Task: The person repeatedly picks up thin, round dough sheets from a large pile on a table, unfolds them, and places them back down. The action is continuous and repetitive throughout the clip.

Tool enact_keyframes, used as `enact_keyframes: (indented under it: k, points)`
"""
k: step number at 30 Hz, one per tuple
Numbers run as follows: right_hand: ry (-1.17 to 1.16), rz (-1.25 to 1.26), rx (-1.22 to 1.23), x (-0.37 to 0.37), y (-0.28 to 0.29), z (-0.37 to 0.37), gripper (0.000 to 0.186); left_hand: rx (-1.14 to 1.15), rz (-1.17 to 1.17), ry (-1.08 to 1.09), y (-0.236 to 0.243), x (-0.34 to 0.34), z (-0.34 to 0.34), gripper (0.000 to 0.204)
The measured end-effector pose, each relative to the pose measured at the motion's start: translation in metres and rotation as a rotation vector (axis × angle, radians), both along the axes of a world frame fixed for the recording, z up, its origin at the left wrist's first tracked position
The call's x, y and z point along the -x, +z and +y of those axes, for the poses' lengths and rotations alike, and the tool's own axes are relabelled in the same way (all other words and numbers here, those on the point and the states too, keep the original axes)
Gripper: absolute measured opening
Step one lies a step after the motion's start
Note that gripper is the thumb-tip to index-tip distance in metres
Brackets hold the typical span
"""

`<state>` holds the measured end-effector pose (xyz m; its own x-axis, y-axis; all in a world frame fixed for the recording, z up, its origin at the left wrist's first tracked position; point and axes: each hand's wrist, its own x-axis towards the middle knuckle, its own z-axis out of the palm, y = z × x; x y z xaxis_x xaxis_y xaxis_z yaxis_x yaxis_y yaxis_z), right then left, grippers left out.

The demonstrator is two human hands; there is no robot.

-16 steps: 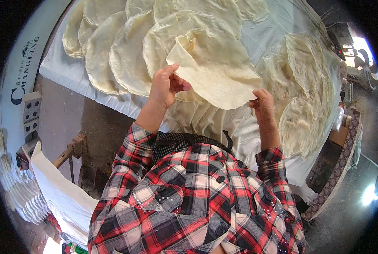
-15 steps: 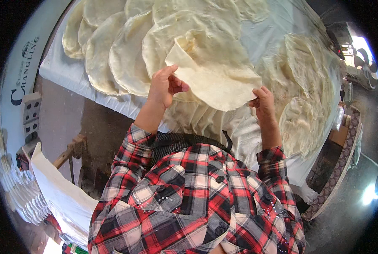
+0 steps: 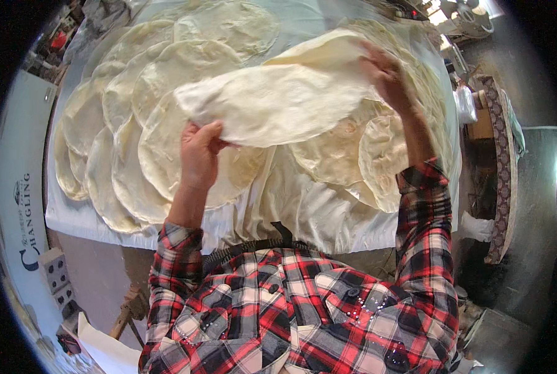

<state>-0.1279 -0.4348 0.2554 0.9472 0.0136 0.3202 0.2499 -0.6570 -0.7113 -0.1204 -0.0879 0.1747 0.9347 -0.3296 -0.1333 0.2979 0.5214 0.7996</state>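
A thin pale round sheet (image 3: pixel 272 103), like flatbread or dough skin, is stretched between my hands with its far part folded over, above other sheets. My left hand (image 3: pixel 200 149) pinches its lower left edge. My right hand (image 3: pixel 384 75), a little blurred, grips its upper right part, higher up than the left. Beneath, overlapping round sheets (image 3: pixel 91 149) cover the left side of a white cloth (image 3: pixel 129 237) on a wide table. More wrinkled sheets (image 3: pixel 328 156) lie at the right, partly hidden under the held one.
A long white printed panel (image 3: pixel 23 162) runs down the left, beside gray hollow blocks (image 3: pixel 57 274) and a wooden frame (image 3: pixel 129 311). At the right stand a patterned-edged board (image 3: pixel 499 168), a cardboard box (image 3: pixel 481 124) and a fan (image 3: pixel 478 22).
The held sheet has risen and shifted toward the far side, with more of it lifted and folded. My right hand has moved up and away. The view has turned, straightening the table.
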Motion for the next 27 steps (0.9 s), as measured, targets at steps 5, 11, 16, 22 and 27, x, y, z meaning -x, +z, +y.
enact_keyframes:
  k: [5,11,16,22,27]
  points:
    - [-0.334,-0.015,-0.112,0.061,-0.040,-0.081,0.038,-0.048,0.004,-0.282,-0.037,0.004,-0.086,0.028]
    - [-0.745,0.192,0.221,0.183,-0.187,-0.127,0.037,-0.409,0.310,-0.631,-0.098,0.062,-0.117,0.046]
    - [-0.751,0.232,0.394,0.190,-0.163,-0.031,0.032,-0.508,0.271,-0.473,-0.118,0.079,-0.011,0.052]
    - [-0.322,0.149,0.228,0.163,-0.158,0.093,0.028,-0.719,-0.084,0.323,-0.117,0.033,0.124,0.045]
    - [-0.024,0.202,0.027,0.139,-0.159,0.201,0.031,-1.315,-0.332,0.600,-0.155,-0.009,0.192,0.046]
